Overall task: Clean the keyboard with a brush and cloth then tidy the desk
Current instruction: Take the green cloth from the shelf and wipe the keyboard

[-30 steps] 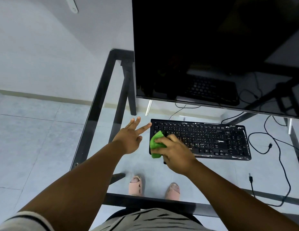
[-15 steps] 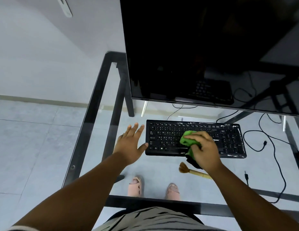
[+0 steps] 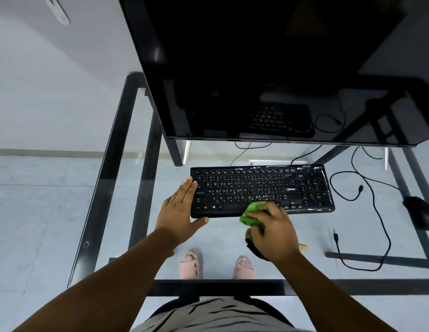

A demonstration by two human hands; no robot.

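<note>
Left hand point(image 3: 182, 212) lies flat, bracing the keyboard point(image 3: 261, 190) end, right hand point(image 3: 272, 232) bunches the green cloth point(image 3: 253, 213) on its front edge.

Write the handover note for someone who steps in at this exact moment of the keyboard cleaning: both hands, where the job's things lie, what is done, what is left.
Left hand: fingers straight, braced on the left end of the keyboard.
Right hand: grips the green cloth at the keyboard's front edge, near the space bar.
Brush: on the glass desk, mostly hidden under the right hand; only its handle tip shows.
Done: wiping is under way; whether brushing is done cannot be told.
Left: finish wiping; tidy the loose cable and mouse.
</note>
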